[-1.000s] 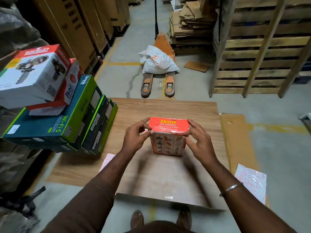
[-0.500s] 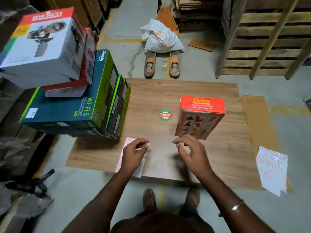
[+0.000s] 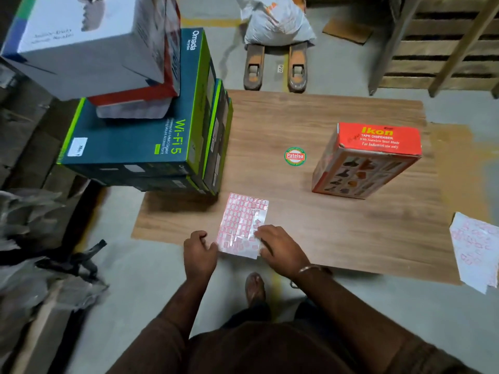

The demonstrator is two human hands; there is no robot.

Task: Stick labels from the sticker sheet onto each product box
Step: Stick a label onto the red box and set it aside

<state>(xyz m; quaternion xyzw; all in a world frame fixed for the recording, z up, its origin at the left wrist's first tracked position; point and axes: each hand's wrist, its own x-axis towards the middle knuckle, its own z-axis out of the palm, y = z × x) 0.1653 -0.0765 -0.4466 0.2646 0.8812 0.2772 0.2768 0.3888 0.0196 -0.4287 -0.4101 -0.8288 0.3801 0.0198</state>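
Observation:
The sticker sheet (image 3: pixel 242 225), white with rows of red-framed labels, lies at the near edge of the wooden board (image 3: pixel 324 228). My left hand (image 3: pixel 200 252) pinches its lower left corner. My right hand (image 3: pixel 280 247) rests its fingertips on the sheet's lower right part, where several labels are gone. An orange Ikon tape dispenser box (image 3: pixel 364 163) stands upright on the right of the board, apart from both hands. On the left, green Wi-Fi boxes (image 3: pixel 140 141) are stacked with a red box (image 3: pixel 140 95) and a white box (image 3: pixel 89 41) on top.
A round Patelsa sticker (image 3: pixel 295 156) lies mid-board. A used label sheet (image 3: pixel 476 249) hangs off the board's right corner. A pallet jack (image 3: pixel 275 68) carrying a white sack (image 3: pixel 275 20) stands behind, wooden pallets (image 3: pixel 442 49) at the back right, dark bags (image 3: pixel 35 238) on the left.
Both hands let go of the orange box, which now stands on the board's right side. They came back to the near edge and onto the sticker sheet.

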